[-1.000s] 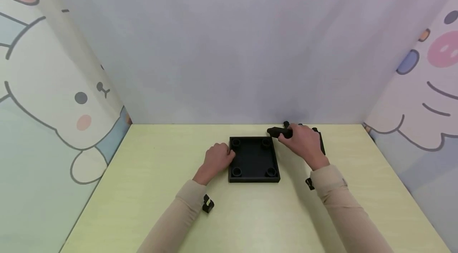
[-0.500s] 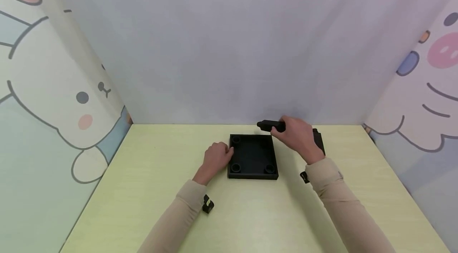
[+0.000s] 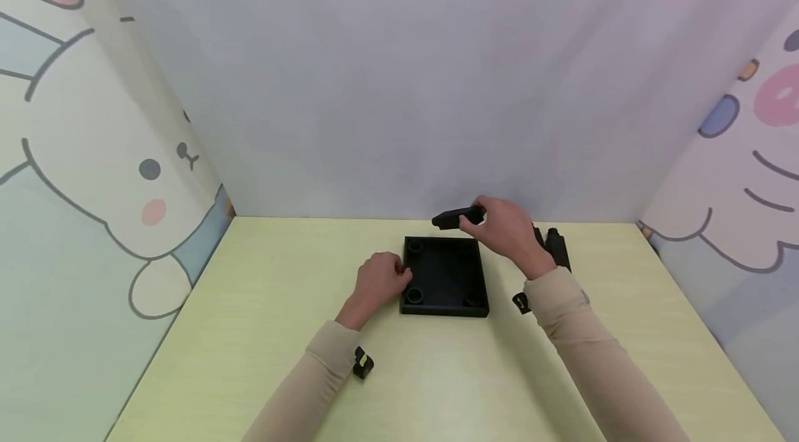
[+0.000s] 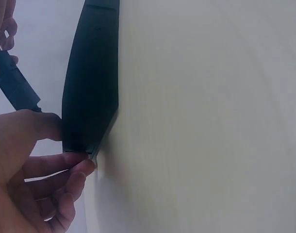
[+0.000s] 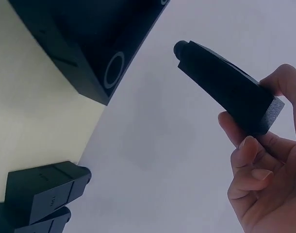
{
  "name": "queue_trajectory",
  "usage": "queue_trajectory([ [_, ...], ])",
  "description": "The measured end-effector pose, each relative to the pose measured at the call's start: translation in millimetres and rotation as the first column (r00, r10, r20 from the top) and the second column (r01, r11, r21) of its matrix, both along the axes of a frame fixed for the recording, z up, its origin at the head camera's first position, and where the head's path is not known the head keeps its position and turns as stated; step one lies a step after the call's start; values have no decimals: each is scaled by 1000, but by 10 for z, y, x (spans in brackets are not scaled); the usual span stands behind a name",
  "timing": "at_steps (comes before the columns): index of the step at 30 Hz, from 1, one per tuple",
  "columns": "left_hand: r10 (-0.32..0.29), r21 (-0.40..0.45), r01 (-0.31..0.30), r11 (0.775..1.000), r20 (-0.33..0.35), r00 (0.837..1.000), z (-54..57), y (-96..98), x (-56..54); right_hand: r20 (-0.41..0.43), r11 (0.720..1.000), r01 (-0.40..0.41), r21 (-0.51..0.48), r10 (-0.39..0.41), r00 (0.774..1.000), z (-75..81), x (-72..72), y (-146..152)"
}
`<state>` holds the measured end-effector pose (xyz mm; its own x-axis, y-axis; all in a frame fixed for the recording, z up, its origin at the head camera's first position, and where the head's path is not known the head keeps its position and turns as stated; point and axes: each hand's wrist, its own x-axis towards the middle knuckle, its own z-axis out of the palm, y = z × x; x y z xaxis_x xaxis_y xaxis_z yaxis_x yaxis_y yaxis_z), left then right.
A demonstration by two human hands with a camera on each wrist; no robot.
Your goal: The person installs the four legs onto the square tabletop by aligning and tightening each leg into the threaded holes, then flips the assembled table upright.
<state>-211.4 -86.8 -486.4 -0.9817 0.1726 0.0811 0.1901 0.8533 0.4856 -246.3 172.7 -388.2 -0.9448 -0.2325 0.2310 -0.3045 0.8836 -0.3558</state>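
Note:
A black square panel (image 3: pixel 444 272) lies on the table with its raised rim and round corner sockets facing up. My left hand (image 3: pixel 381 277) grips its left edge; in the left wrist view the thumb and fingers pinch the panel's side (image 4: pixel 92 73). Above the far right corner, my right hand (image 3: pixel 502 227) holds a black tapered leg (image 3: pixel 458 218) between thumb and fingers. The right wrist view shows the leg's round peg (image 5: pixel 181 49) pointing away from the hand, apart from the corner socket (image 5: pixel 114 70). In the head view, the right hand partly covers that far corner.
More black legs (image 3: pixel 557 248) lie on the table (image 3: pixel 399 386) behind the right wrist, partly hidden. A wrist strap (image 3: pixel 363 363) sits by the left forearm and another (image 3: pixel 521 302) by the right. A pale curtain (image 3: pixel 399 81) hangs along the table's back edge.
My right hand has moved left and slightly up with the leg, which now hangs over the panel's far edge. The left hand stays at the panel's left side. More of the other legs shows.

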Motion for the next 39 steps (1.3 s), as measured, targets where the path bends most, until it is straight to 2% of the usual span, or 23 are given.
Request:
queue_trajectory([
  [11,-4,12,4,1000,-33,999,35,-1,9,50,998,-34,-49,37,998,91,-112,-90],
  [25,15,22,-14,1000,-33,999,42,-9,8,29,993,-117,0,117,993,243,-191,-423],
  [39,6,41,-5,999,-21,1000,0,-15,14,44,976,-206,63,204,978,134,-193,-615],
])
